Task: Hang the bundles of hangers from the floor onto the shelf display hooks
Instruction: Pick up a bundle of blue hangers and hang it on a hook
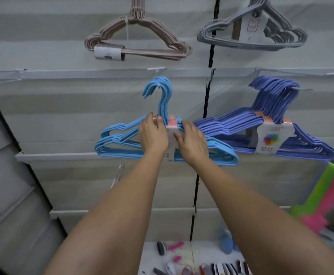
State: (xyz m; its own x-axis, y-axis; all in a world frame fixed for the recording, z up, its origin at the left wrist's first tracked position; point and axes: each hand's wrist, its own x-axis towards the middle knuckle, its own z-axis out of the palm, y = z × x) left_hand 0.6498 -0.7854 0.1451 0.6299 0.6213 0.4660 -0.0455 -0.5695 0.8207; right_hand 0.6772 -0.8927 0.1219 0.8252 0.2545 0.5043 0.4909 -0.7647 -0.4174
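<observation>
Hooks of the light blue hanger bundle (122,143) sit over a display peg (158,86) on the slatted wall panel (63,108), so we steady it. Our left hand (152,133) and right hand (191,139) curl fingers (179,136) round its paper label (171,128), just beside the purple bundle (241,124).

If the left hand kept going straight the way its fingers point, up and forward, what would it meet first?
The left hand already touches the light blue bundle at its label. Straight on, it would probably meet the bundle's hook necks, then the wall panel behind; depth is unclear.
</observation>
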